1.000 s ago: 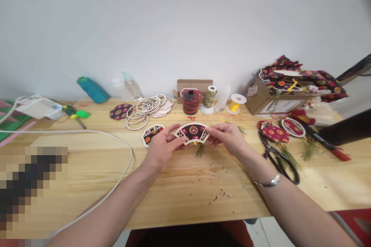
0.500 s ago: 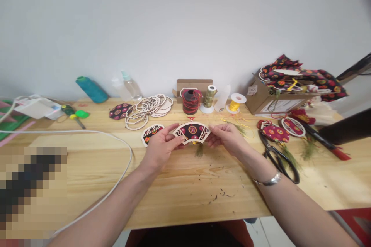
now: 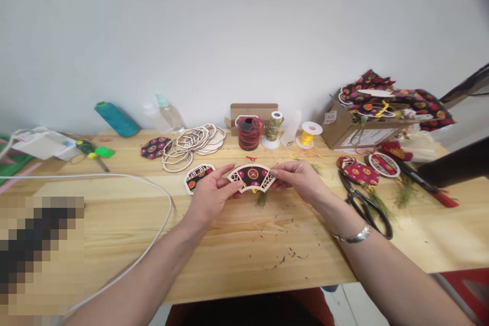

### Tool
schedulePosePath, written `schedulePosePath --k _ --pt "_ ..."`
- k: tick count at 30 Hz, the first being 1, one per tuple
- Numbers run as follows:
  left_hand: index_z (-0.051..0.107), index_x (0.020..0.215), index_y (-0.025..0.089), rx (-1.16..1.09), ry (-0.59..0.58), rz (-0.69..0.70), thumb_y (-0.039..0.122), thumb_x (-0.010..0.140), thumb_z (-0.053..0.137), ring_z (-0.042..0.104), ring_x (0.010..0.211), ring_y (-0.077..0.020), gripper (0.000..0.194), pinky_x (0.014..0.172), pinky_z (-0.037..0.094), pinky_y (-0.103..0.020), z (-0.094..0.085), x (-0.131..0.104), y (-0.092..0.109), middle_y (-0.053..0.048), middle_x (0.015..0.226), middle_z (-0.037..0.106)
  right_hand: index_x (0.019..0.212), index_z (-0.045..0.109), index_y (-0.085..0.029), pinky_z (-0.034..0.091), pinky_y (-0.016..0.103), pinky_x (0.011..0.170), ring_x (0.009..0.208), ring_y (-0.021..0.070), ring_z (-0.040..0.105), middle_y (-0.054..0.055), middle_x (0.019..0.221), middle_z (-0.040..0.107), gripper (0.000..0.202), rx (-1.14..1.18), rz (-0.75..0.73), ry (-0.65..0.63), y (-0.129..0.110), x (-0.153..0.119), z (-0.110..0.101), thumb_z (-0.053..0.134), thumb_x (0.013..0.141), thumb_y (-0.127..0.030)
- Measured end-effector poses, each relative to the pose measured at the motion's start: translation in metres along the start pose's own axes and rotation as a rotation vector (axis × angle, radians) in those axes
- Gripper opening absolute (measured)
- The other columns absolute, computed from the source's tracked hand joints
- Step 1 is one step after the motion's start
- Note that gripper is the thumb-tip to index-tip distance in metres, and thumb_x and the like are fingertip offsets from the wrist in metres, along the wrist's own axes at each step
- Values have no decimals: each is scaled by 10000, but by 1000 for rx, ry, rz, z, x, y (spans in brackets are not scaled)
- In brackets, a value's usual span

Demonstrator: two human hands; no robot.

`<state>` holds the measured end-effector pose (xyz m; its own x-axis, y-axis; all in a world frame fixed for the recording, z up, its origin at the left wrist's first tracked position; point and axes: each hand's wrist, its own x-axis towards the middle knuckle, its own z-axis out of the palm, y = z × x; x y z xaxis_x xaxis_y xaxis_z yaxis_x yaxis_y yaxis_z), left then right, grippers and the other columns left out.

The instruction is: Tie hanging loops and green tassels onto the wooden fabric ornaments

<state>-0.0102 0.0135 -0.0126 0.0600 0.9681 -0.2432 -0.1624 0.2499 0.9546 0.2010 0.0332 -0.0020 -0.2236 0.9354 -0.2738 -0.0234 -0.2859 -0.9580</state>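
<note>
A fan-shaped ornament (image 3: 252, 177) with a pale wooden lattice frame and dark patterned fabric is held level above the table. My left hand (image 3: 212, 189) pinches its left end, thumb on the front. The right end is between the thumb and fingers of my right hand (image 3: 298, 179). A small red loop (image 3: 251, 158) stands at its top, and a green tassel (image 3: 261, 199) hangs below. Partly behind my left hand lies another framed ornament (image 3: 198, 175) with patterned fabric.
Black scissors (image 3: 367, 206) lie right of my right forearm, near finished ornaments (image 3: 361, 172). Wooden frames (image 3: 191, 143) are piled at the back left. Thread spools (image 3: 250, 133) stand by the wall, left of a cardboard box (image 3: 344, 125). A white cable (image 3: 168, 214) curves across the left.
The fingers of my right hand have shifted slightly at the ornament's right end. The whole view has moved a little, while both hands still hold the ornament.
</note>
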Motion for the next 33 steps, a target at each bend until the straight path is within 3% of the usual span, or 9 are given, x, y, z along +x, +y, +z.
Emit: schedulePosePath --k 6,12,21,27,33 --pt "565 1169 128 14 -9 -3 235 638 756 622 624 -117 574 614 517 -239 -1 0 0 -6 713 700 772 731 -140 482 216 555 513 77 584 33 632 695 265 -15 -11 12 0 -1 0 731 653 -377" --pt "577 1123 128 13 -21 0 237 644 755 627 636 -114 522 594 521 -228 0 0 0 -32 781 725 759 728 -142 472 223 539 493 73 566 19 622 689 274 -3 -14 26 0 0 1 767 594 -358" --pt "595 889 130 -28 2 -23 240 598 790 640 593 -128 367 586 544 -259 1 -1 2 -20 688 714 734 721 -131 463 218 522 484 72 557 22 615 684 277 -32 -64 34 0 1 -3 767 592 -365" --pt "643 874 135 -103 5 -36 339 672 726 656 585 -164 299 580 540 -301 1 -4 7 -34 691 716 714 711 -128 459 213 505 467 69 553 21 604 679 262 -35 -81 39 2 2 -3 764 599 -357" --pt "728 798 147 -49 60 57 317 613 772 629 680 -132 255 671 501 -241 -2 0 7 -35 770 730 734 709 -124 465 210 513 476 70 557 16 584 665 289 -33 -107 46 3 5 -4 762 598 -375"
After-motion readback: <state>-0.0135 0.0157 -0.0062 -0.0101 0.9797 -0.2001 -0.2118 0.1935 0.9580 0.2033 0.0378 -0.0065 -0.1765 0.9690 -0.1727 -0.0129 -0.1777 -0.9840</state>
